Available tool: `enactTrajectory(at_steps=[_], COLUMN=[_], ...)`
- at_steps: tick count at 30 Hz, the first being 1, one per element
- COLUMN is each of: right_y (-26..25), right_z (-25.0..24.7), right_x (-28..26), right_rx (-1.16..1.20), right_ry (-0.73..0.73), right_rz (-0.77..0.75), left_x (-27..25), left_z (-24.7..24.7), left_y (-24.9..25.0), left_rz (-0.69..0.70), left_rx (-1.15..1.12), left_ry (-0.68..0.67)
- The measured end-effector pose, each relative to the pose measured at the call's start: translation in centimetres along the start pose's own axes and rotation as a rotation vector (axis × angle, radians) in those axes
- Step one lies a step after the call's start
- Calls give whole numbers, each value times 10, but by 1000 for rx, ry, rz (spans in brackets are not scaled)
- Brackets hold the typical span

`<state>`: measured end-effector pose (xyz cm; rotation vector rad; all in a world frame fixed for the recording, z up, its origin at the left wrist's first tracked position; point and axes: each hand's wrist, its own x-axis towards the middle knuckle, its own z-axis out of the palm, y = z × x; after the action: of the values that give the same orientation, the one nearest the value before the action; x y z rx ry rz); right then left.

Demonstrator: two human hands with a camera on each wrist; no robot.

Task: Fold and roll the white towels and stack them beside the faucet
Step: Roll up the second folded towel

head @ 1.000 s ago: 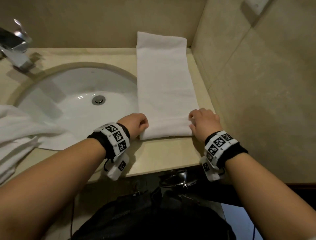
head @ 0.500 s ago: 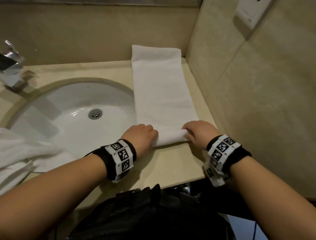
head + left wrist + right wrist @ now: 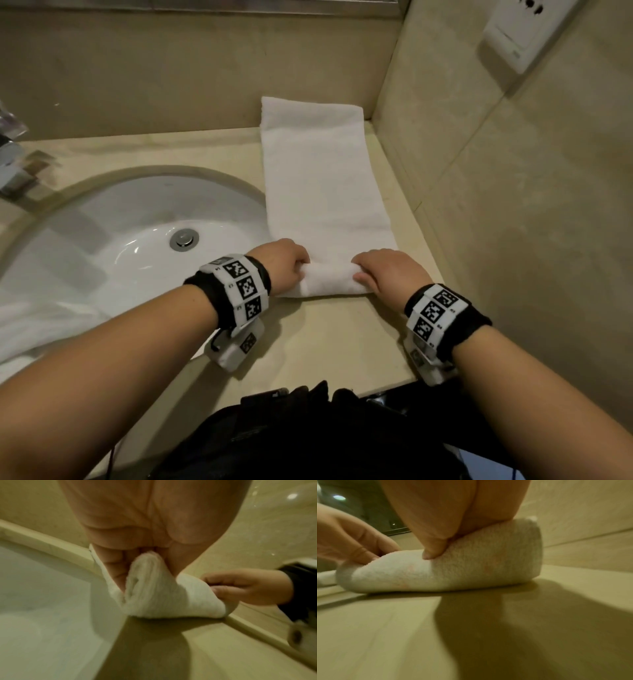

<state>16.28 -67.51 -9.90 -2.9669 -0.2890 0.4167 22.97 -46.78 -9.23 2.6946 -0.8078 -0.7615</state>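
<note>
A white towel (image 3: pixel 322 178), folded into a long strip, lies on the beige counter (image 3: pixel 329 339) between the sink and the right wall, its far end leaning up the back wall. Its near end is curled into a short roll (image 3: pixel 330 279). My left hand (image 3: pixel 284 265) grips the roll's left end, fingers curled round it (image 3: pixel 145 582). My right hand (image 3: pixel 383 274) grips the right end, thumb pressed into the cloth (image 3: pixel 435 551). The faucet (image 3: pixel 10 161) stands at the far left edge of the head view.
The white sink basin (image 3: pixel 113 240) with its metal drain (image 3: pixel 184 238) lies left of the towel. More white towel cloth (image 3: pixel 44 329) drapes over the basin's near left rim. A wall socket (image 3: pixel 524 31) sits high on the right wall. Something black (image 3: pixel 308 442) is below the counter edge.
Both hands have curled the towel's near edge over and moved away from me, so a short roll has formed. The view has tilted down and nearer.
</note>
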Motion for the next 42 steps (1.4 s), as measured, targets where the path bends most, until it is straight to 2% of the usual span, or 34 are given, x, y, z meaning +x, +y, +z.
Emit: enactTrajectory(at_steps=[2, 4, 6, 7, 9, 10, 12, 13, 15, 19, 22, 23, 26, 28, 30, 32, 34, 37, 39, 41, 42], right_y=[1, 5, 7, 8, 9, 9, 11, 13, 16, 16, 14, 15, 15, 11, 8, 10, 14, 16, 12, 8, 7], right_z=[-2, -8, -12, -14, -13, -12, -10, -8, -9, -20, -24, -25, -25, -20, -17, -20, -28, -29, -29, -25, -22], right_x=[14, 29, 42, 46, 42, 36, 25, 23, 29, 60, 81, 83, 71, 62, 64, 73, 77, 74, 69, 55, 45], right_rx=[16, 12, 12, 10, 12, 13, -35, -61, -60, 138, 166, 150, -38, -96, -78, 29, 189, 314, 208, -8, -82], right_ry=[-46, -158, -219, -203, -26, 87, 180, 163, 86, -115, -250, -232, 81, 152, 53, -50, -188, -277, -198, -12, 33], right_rz=[60, 109, 127, 124, 84, 38, -92, -135, -108, 27, 94, 104, 2, -68, 16, 100, 135, 161, 175, 103, 56], left_x=[1, 0, 2, 5, 13, 19, 29, 33, 37, 34, 44, 50, 70, 79, 78, 67, 56, 50, 55, 55, 53], left_z=[0, 1, 5, 7, 7, 3, -6, -9, -12, -2, 1, -1, -16, -25, -30, -27, -19, -10, -11, -14, -15], left_y=[0, 3, 6, 7, 4, 1, -3, -5, -7, -15, -24, -27, -31, -30, -29, -31, -33, -30, -25, -21, -19], left_rz=[36, 118, 219, 243, 234, 210, 163, 156, 164, 268, 259, 246, 229, 235, 248, 310, 362, 316, 300, 304, 312], left_rx=[93, 227, 366, 417, 384, 291, 87, 35, 33, 289, 382, 358, 201, 167, 190, 301, 430, 448, 356, 249, 210], left_ry=[79, 215, 229, 187, 103, 68, 9, -17, -22, 211, 180, 152, 28, -43, -35, 123, 226, 180, 133, 41, -13])
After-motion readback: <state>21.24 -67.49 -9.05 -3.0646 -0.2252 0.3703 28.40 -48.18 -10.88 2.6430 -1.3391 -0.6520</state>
